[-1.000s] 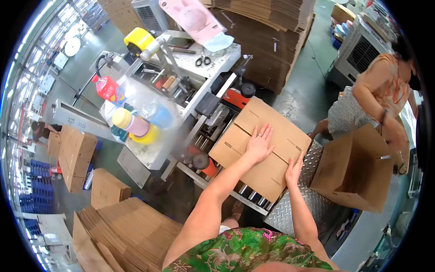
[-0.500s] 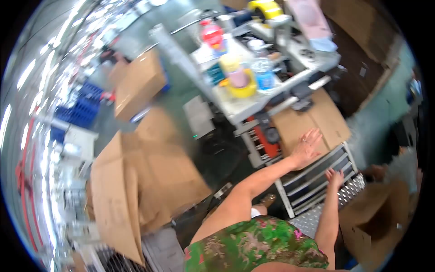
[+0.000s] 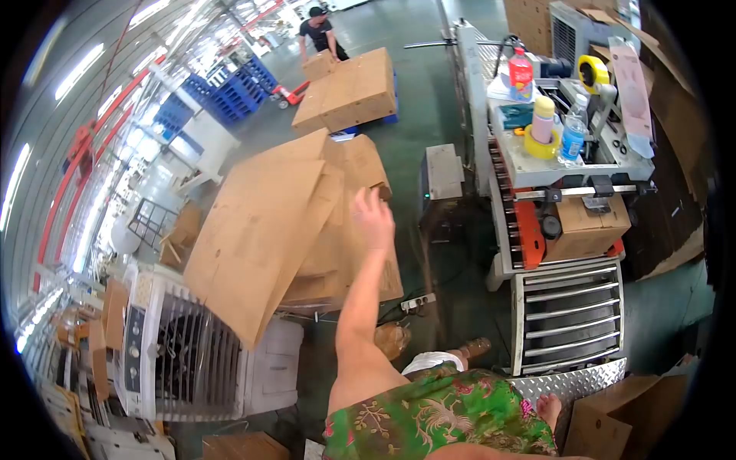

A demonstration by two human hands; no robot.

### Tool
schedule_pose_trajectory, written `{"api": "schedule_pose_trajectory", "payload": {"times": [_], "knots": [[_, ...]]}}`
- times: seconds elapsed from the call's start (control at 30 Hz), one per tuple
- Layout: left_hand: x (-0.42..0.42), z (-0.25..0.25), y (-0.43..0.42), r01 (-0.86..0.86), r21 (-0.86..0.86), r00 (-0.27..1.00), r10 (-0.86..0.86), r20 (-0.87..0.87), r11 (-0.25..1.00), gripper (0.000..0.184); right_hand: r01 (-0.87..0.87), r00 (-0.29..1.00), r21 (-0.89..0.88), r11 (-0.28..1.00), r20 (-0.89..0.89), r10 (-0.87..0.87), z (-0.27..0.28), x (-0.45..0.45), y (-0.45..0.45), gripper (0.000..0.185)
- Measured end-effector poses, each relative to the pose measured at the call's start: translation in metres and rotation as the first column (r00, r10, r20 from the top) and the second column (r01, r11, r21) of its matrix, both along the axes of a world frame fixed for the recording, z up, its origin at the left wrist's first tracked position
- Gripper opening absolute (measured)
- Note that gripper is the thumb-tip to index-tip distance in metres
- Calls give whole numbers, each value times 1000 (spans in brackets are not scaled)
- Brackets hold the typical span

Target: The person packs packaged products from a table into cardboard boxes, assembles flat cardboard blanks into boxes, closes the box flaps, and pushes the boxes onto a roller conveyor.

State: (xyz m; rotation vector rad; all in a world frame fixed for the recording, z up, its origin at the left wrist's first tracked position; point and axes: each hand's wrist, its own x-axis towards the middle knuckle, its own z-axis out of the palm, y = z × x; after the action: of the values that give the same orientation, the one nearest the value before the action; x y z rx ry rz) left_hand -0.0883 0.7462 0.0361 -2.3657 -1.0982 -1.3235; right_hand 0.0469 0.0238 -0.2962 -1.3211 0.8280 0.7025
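My left hand is raised over the stack of flat cardboard sheets, near its right side, with its fingers apart and nothing in it. Low in the view, my right hand shows only in part beside the diamond-plate metal; its fingers look bent, and whether they hold anything cannot be made out. A closed carton sits inside the taping machine, behind the roller frame.
The machine's top carries bottles and yellow tape. At lower left is a white air cooler. An open carton stands at lower right. Beyond, a person bends by stacked cartons. A power strip lies on the floor.
The view has swung left. My left hand has left the carton and moved over to the cardboard stack. The carton has gone further into the machine, and my right hand is lower.
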Motion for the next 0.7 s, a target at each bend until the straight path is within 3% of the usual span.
{"api": "schedule_pose_trajectory", "payload": {"times": [0.1, 0.17, 0.23, 0.27, 0.33, 0.37, 0.47, 0.57, 0.7], "knots": [[-117, 25, 12, -251, 32, 967, 252, -23, 967, 42, -146, 985, -23, 989, 94, 147, 7, 2, 29, 27], [-190, 29, 12, -365, -41, 931, 365, -14, 930, 43, -238, 963, -18, 971, 126, 238, 16, 4, 55, 28], [-256, 45, -3, -541, -39, 835, 531, -147, 840, 47, -319, 938, 3, 948, 141, 316, 19, 4, 77, 29], [-284, 55, -18, -598, -193, 801, 575, -166, 778, 50, -407, 900, -33, 913, 155, 407, 18, 6, 85, 29], [-352, 54, -35, -754, -193, 656, 706, -266, 628, 61, -469, 868, -21, 883, 175, 465, 12, 4, 97, 29], [-385, 38, -30, -841, -36, 522, 792, -317, 540, 69, -492, 852, -66, 868, 169, 496, 20, 1, 106, 29], [-407, 85, -87, -669, -584, 712, 623, -325, 460, 85, -574, 801, -55, 817, 170, 574, 33, -4, 117, 30], [-454, -2, -83, -708, -301, 684, 514, -518, 638, 91, -607, 772, -69, 792, 187, 608, 30, -5, 113, 31], [-447, -7, -82, -677, -304, 729, 554, -402, 671, 74, -596, 778, -71, 800, 196, 597, 57, -10, 110, 31]]}}
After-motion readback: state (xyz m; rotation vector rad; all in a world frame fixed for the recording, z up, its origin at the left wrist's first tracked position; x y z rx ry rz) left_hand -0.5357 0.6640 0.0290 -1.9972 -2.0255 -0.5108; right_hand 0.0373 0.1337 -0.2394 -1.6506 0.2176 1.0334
